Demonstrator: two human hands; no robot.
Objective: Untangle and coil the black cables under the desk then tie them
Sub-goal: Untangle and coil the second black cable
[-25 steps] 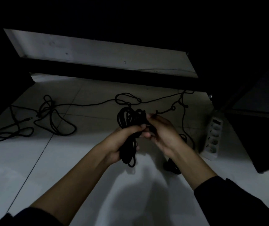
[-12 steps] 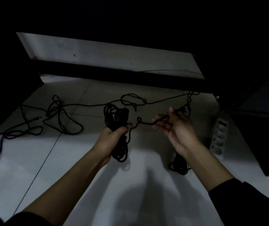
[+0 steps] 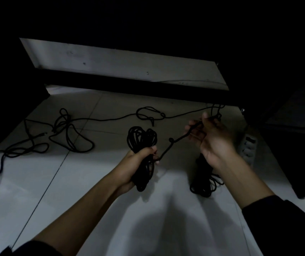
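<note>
The left hand point(image 3: 135, 164) is closed in a fist around the middle of a coil of black cable point(image 3: 142, 145). The loops of the coil stand out above the fist and hang out below it, clear of the floor point(image 3: 74, 182). The thumb lies across the front of the bundle.

One strand point(image 3: 173, 143) leaves the coil at the left thumb and runs up and to the right, with a small curl partway along, to the right hand point(image 3: 212, 139). The right hand is held palm toward the camera, with its fingers point(image 3: 194, 130) curled loosely on the strand; the strand passes through them and comes out at the top of the hand. How firmly the fingers bear on the strand cannot be told. Both forearms are bare, with a dark sleeve point(image 3: 284, 218) at the right elbow.

A second bundle of black cable point(image 3: 205, 180) lies on the floor to the right of the coil, partly hidden under the right wrist. A white power strip point(image 3: 248, 147) lies farther to the right of the coil, beside a dark cabinet point(image 3: 295, 154).

Behind the coil, a long cable point(image 3: 111, 119) lies across the floor with a loose knot point(image 3: 148, 115) in it. To the left of the coil, further loose cable point(image 3: 68, 137) lies in open loops on the pale tiles. A dark crossbar point(image 3: 129, 87) spans the view beyond the coil, with a pale panel point(image 3: 120, 61) above it
</note>
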